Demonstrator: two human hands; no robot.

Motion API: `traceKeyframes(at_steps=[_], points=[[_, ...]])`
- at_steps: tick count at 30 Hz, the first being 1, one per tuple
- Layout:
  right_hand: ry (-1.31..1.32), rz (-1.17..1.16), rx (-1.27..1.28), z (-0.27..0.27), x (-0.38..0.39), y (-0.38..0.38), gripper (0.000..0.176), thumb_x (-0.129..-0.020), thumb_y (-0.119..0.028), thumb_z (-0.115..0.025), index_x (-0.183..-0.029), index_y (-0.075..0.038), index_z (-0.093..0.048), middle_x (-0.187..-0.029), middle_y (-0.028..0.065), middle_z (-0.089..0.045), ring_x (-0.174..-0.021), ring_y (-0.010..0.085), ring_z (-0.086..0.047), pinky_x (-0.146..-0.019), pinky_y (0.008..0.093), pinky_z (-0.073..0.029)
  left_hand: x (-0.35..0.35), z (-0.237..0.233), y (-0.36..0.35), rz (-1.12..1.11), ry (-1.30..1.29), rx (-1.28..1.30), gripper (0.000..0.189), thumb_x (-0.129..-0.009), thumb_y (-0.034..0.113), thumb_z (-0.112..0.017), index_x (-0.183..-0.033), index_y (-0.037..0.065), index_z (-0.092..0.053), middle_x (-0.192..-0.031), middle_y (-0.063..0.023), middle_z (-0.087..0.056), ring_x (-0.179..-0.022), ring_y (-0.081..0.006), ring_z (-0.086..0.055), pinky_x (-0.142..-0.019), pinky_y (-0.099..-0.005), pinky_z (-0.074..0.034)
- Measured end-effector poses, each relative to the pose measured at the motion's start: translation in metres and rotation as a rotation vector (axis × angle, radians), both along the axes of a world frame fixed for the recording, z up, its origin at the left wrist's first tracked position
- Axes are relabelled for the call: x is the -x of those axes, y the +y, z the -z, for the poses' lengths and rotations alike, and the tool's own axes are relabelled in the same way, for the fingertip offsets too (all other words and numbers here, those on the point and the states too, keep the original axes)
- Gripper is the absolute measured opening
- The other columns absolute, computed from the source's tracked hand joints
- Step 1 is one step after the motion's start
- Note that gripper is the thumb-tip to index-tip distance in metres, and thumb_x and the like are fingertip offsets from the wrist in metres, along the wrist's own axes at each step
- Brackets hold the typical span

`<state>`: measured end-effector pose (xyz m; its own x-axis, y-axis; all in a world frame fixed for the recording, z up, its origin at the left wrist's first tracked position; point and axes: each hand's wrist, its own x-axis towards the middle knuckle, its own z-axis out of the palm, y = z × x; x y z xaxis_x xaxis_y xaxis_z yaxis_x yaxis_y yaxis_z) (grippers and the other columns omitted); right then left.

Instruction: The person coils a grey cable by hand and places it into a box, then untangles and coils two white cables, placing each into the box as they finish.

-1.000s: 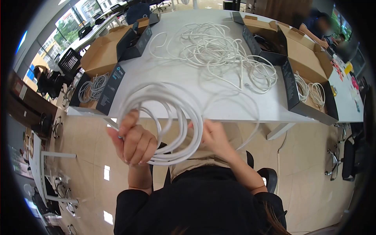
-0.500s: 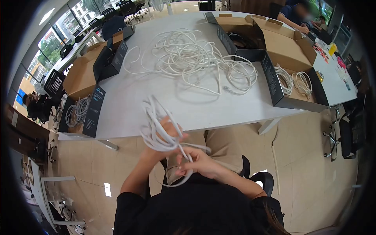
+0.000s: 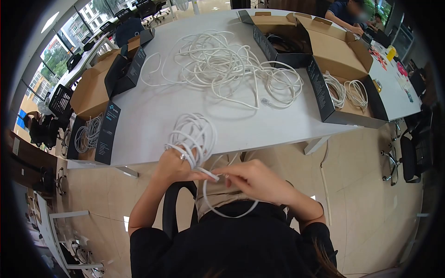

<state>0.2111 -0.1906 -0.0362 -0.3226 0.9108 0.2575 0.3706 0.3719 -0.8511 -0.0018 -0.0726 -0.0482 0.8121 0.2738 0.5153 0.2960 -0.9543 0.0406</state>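
At the table's [image 3: 153, 134] near edge, the left hand [image 3: 178, 164] is gripping a coiled cable [image 3: 197, 134]; the right [image 3: 257, 180] is pinching its strand.

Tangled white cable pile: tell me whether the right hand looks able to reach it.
Probably yes: nothing stands between the right hand and the tangled white cable pile, uncovered on the white table. That hand is busy beside the looped white cable coil, though, and may need freeing first.

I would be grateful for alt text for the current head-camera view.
A person's left hand holds a loose coil of white cable, with the right hand close beside it at a loose strand. Beyond, a tangle of white cable lies on a white table between open boxes holding cables.
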Motion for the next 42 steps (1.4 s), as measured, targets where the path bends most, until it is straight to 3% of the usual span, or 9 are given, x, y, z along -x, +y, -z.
traceKeyframes(at_steps=[5,10,12,14,17,21,26,29,42], points=[[-0.48,0.15,-0.485,-0.031,-0.021,-0.003,0.03,-0.076,-0.016,-0.065,-0.104,-0.009,-0.06,-0.081,0.0042,-0.059,-0.056,0.017,-0.057,-0.049,0.0284,-0.045,-0.002,-0.029,-0.016,0.206,0.201,0.23,0.034,-0.078,0.029,-0.065,-0.095,0.0,-0.061,-0.068,-0.0096,-0.059,-0.05,-0.0265,-0.054,-0.051,-0.0311,-0.046],[-0.54,0.267,-0.706,-0.019,-0.023,0.0,0.036,-0.078,-0.018,-0.061,-0.112,-0.007,-0.054,-0.099,0.0058,-0.057,-0.072,0.0196,-0.057,-0.059,0.0315,-0.047,0.013,-0.027,-0.02,0.715,0.121,1.275,0.033,-0.075,0.016,-0.065,-0.101,-0.004,-0.059,-0.073,-0.0137,-0.06,-0.062,-0.0267,-0.058,-0.056,-0.0356,-0.046],[-0.226,0.253,-0.475,-0.017,-0.013,0.004,0.043,-0.077,-0.024,-0.063,-0.115,-0.007,-0.054,-0.109,0.0104,-0.053,-0.086,0.024,-0.055,-0.072,0.0341,-0.046,0.012,-0.026,-0.037,0.785,-0.153,1.859,0.044,-0.073,0.017,-0.068,-0.106,-0.009,-0.055,-0.074,-0.0162,-0.06,-0.064,-0.0256,-0.06,-0.051,-0.0355,-0.047],[0.062,0.052,-0.297,-0.003,-0.013,0.011,0.068,-0.072,-0.039,-0.068,-0.126,-0.005,-0.047,-0.131,0.013,-0.041,-0.114,0.0272,-0.045,-0.095,0.0376,-0.037,0.004,-0.01,-0.05,0.76,-0.354,1.938,0.044,-0.075,0.017,-0.064,-0.109,-0.008,-0.052,-0.067,-0.0097,-0.055,-0.053,-0.0184,-0.053,-0.051,-0.0326,-0.047],[0.912,-0.316,0.233,0.018,-0.001,0.008,0.091,-0.068,-0.059,-0.065,-0.133,-0.001,-0.038,-0.136,0.0144,-0.038,-0.124,0.0279,-0.039,-0.104,0.0361,-0.026,-0.019,0.017,-0.033,0.922,-0.498,2.048,0.038,-0.079,0.024,-0.06,-0.099,-0.006,-0.049,-0.055,-0.0059,-0.051,-0.035,-0.0099,-0.044,-0.047,-0.0323,-0.048],[0.743,-0.161,0.283,0.014,-0.008,0.001,0.076,-0.076,-0.03,-0.069,-0.136,-0.001,-0.032,-0.133,0.012,-0.04,-0.122,0.0199,-0.04,-0.101,0.0321,-0.03,-0.027,0.034,-0.021,1.015,-0.496,2.035,0.029,-0.081,0.027,-0.053,-0.068,0.001,-0.053,-0.043,0.0014,-0.045,-0.03,-0.0125,-0.046,-0.054,-0.0304,-0.051],[0.631,-0.035,0.298,0.018,-0.003,0.003,0.037,-0.09,-0.011,-0.05,-0.125,0.001,-0.046,-0.113,0.0066,-0.056,-0.104,0.0119,-0.049,-0.091,0.0272,-0.038,-0.026,0.02,-0.045,0.784,-0.533,1.968,0.027,-0.074,0.022,-0.058,-0.077,-0.005,-0.054,-0.053,-0.0045,-0.053,-0.045,-0.0228,-0.06,-0.073,-0.0287,-0.049],[0.706,-0.111,0.361,0.028,-0.008,0.009,0.032,-0.09,-0.013,-0.05,-0.12,0.002,-0.05,-0.106,0.0052,-0.057,-0.098,0.0105,-0.05,-0.087,0.0267,-0.039,-0.021,0.034,-0.042,0.851,-0.326,1.879,0.05,-0.069,0.022,-0.067,-0.104,-0.008,-0.048,-0.072,-0.01,-0.059,-0.071,-0.025,-0.064,-0.087,-0.0321,-0.042],[0.627,-0.205,0.299,0.014,-0.019,0.03,0.031,-0.08,-0.01,-0.062,-0.107,0.004,-0.06,-0.082,0.0048,-0.064,-0.066,0.0083,-0.056,-0.06,0.021,-0.045,-0.014,0.047,-0.051,0.367,-0.367,1.126,0.087,-0.055,0.058,-0.077,-0.114,-0.002,-0.052,-0.101,-0.0108,-0.059,-0.105,-0.0229,-0.049,-0.091,-0.0346,-0.037]])
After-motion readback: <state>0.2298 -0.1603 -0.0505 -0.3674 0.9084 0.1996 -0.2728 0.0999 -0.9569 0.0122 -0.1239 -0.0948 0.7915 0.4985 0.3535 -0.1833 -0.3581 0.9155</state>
